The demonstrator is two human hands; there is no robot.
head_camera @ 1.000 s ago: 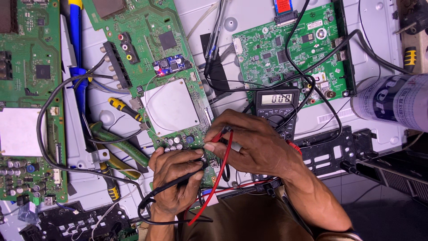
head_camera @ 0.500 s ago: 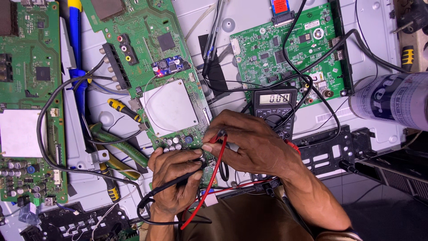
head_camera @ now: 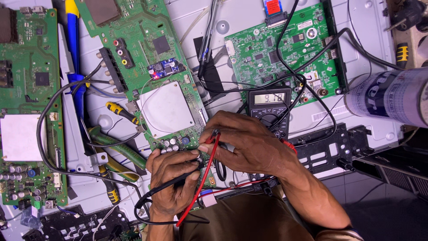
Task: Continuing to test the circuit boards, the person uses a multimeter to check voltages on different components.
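A green circuit board [head_camera: 147,53] with a white square shield [head_camera: 166,108] lies in the middle of the bench. My left hand [head_camera: 171,183] grips a black test probe [head_camera: 176,180] and presses its tip on the board's lower edge, near small capacitors [head_camera: 174,143]. My right hand [head_camera: 249,143] pinches a red test probe [head_camera: 208,165] against the same corner of the board. Both probe leads run back to a dark multimeter [head_camera: 269,109] with a lit display, partly covered by my right hand.
A second green board [head_camera: 290,49] lies at the upper right, another [head_camera: 29,102] along the left edge. Green-handled pliers [head_camera: 118,149] and a yellow-and-black screwdriver [head_camera: 120,112] lie left of my hands. A large tape roll [head_camera: 392,96] sits at the right. Black cables cross the bench.
Both hands stay on the board's lower corner with only slight shifts of the probes. The multimeter's display reading has changed.
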